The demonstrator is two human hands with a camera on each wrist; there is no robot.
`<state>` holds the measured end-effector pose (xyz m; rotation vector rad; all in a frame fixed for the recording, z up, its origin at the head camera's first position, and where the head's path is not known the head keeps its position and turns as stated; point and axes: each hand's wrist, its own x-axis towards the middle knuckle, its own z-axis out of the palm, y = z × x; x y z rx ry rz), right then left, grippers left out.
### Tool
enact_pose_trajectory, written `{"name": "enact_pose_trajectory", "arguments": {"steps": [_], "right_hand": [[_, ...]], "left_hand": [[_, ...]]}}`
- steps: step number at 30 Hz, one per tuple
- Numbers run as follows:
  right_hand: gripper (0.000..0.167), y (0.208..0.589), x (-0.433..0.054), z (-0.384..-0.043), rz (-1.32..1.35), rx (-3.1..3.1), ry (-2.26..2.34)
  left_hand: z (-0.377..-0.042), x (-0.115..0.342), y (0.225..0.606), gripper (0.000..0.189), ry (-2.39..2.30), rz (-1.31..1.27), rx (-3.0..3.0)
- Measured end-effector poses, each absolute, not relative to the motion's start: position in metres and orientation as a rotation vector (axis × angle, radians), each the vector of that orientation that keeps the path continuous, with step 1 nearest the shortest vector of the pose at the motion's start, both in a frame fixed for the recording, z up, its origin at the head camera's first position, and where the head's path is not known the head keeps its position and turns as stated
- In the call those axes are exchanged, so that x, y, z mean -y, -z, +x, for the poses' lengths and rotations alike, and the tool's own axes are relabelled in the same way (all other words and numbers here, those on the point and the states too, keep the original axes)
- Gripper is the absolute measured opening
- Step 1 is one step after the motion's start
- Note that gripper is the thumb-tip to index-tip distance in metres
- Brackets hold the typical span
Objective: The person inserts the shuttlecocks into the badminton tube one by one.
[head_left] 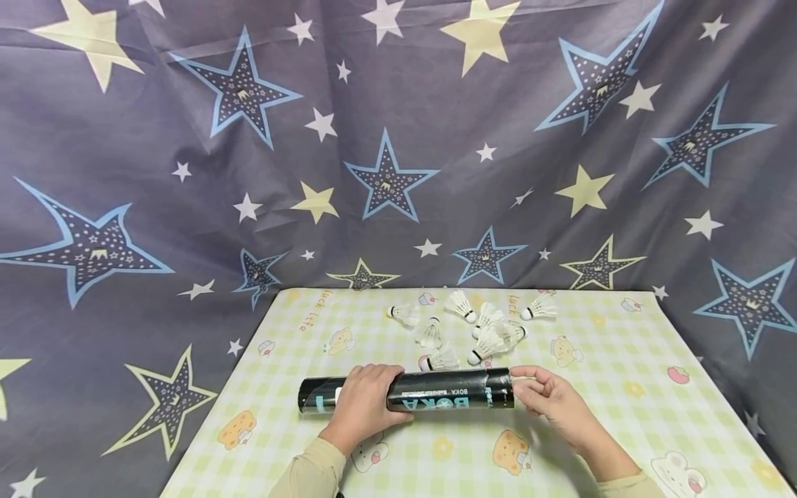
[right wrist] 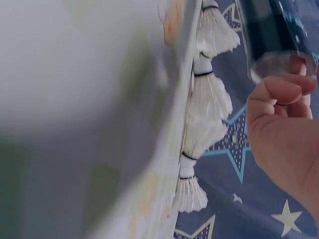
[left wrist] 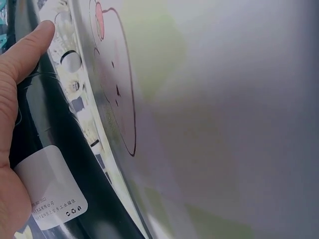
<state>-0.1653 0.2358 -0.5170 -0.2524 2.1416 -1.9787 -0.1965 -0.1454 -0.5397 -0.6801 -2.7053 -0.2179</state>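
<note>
A long black shuttlecock tube (head_left: pixel 436 394) marked BOKA lies sideways, held a little above the table. My left hand (head_left: pixel 366 400) grips it left of its middle, thumb along the near side. In the left wrist view a white label (left wrist: pixel 55 186) shows on the tube by the palm. My right hand (head_left: pixel 557 408) is at the tube's right end, with bent fingers against the rim. In the right wrist view a fingertip (right wrist: pixel 297 64) shows inside the see-through rim. Whether those fingers pinch anything inside is hidden. Several white feather shuttlecocks (head_left: pixel 429 333) lie just behind the tube.
A table (head_left: pixel 280 443) wears a pale green checked cloth with cartoon prints. More shuttlecocks (head_left: pixel 488 342) lie overlapping in a loose heap, and a lone one (head_left: pixel 539 307) sits farther right. A dark curtain (head_left: pixel 398 97) with stars hangs behind and beside the table.
</note>
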Motion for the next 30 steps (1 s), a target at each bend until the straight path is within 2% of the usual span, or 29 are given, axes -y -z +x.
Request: {"name": "enact_pose_trajectory", "arguments": {"steps": [4, 9, 15, 21, 25, 30], "right_hand": [[0.035, 0.511, -0.243, -0.172, -0.158, -2.426, 1.873], [0.029, 0.508, -0.247, -0.189, -0.163, -2.931, 1.408], [0.036, 0.516, -0.245, -0.212, -0.313, -3.088, 1.116], [0.036, 0.520, -0.234, -0.227, -0.427, -3.233, 0.858], [0.040, 0.522, -0.228, -0.234, -0.407, -3.236, 0.746], [0.050, 0.523, -0.230, -0.241, -0.252, -3.140, 0.670]], "left_hand": [[-0.196, 0.145, 0.539, 0.092, 0.214, -0.696, 2.705], [-0.197, 0.145, 0.540, 0.092, 0.219, -0.713, 2.721], [-0.197, 0.144, 0.541, 0.091, 0.222, -0.719, 2.741], [-0.197, 0.144, 0.540, 0.092, 0.217, -0.715, 2.736], [-0.195, 0.143, 0.540, 0.091, 0.214, -0.715, 2.734], [-0.194, 0.144, 0.539, 0.091, 0.215, -0.717, 2.734]]}}
